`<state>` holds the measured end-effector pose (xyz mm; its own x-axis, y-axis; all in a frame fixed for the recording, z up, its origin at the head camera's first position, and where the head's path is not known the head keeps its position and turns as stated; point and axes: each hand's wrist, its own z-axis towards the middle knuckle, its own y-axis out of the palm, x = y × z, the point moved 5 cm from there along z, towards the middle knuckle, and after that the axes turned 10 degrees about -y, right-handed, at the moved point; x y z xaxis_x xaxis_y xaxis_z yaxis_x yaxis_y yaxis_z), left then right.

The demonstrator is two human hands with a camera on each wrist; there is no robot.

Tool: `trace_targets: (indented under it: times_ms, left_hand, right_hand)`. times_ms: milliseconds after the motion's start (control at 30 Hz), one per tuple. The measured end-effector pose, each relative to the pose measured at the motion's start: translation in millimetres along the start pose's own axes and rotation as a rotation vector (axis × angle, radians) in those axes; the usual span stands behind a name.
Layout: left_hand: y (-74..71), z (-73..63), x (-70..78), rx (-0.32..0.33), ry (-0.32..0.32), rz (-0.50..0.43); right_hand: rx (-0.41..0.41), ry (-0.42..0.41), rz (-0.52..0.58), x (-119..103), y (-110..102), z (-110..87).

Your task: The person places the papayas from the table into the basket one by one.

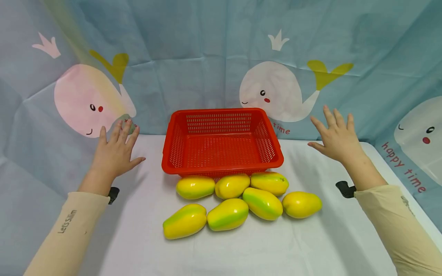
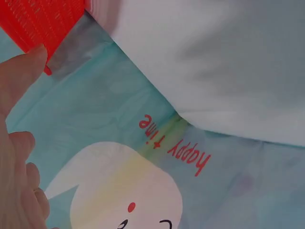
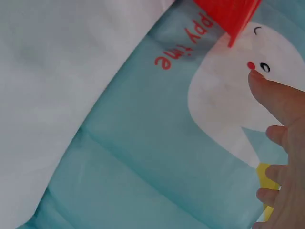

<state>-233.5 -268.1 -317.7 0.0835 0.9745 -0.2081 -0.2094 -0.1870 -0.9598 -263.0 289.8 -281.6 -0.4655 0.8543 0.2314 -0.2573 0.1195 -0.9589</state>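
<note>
My left hand [image 1: 115, 151] is held up left of a red plastic basket [image 1: 222, 170], fingers spread and nothing in it. On the other side, my right hand [image 1: 338, 138] is also raised with spread fingers and holds nothing. The basket has slatted walls and no contents. Several glossy yellow-green fruits, shaped like papayas, lie in front of it in two loose rows; one of the nearer fruits [image 1: 184, 221] is at the left, and another fruit [image 1: 302, 204] lies at the right. In the left wrist view, the thumb [image 2: 24, 71] overlaps a corner of the basket.
A white-covered table [image 1: 259, 249] carries the basket and fruits. Behind it hangs a blue cloth [image 1: 193, 80] printed with whales, close to the table's back edge. Black wrist mounts show beside both sleeves.
</note>
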Motion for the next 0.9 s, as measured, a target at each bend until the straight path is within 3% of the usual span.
trace_targets:
  times_ms: [167, 300, 600, 733, 900]
  left_hand:
    - [6.2, -3.1, 6.1, -0.026, -0.068, -0.107]
    - [13.7, -10.3, 22.7, -0.030, -0.115, -0.233]
    - [29.6, -28.6, 66.5, -0.011, -0.083, -0.459]
    - [26.1, -27.3, 78.2, 0.011, -0.082, -0.544]
    - [22.9, -22.4, 86.7, 0.013, -0.092, -0.575]
  right_hand:
    - [0.018, 0.032, 0.136, -1, 9, -7.7]
    - [0.057, 0.065, 0.318, -1, 19, -26.9]
    - [0.065, 0.081, 0.723, -30, 40, -69.9]
    - [0.036, 0.049, 0.863, -48, 53, -85.0]
    - [-0.043, 0.032, 0.989, -63, 71, -103.3]
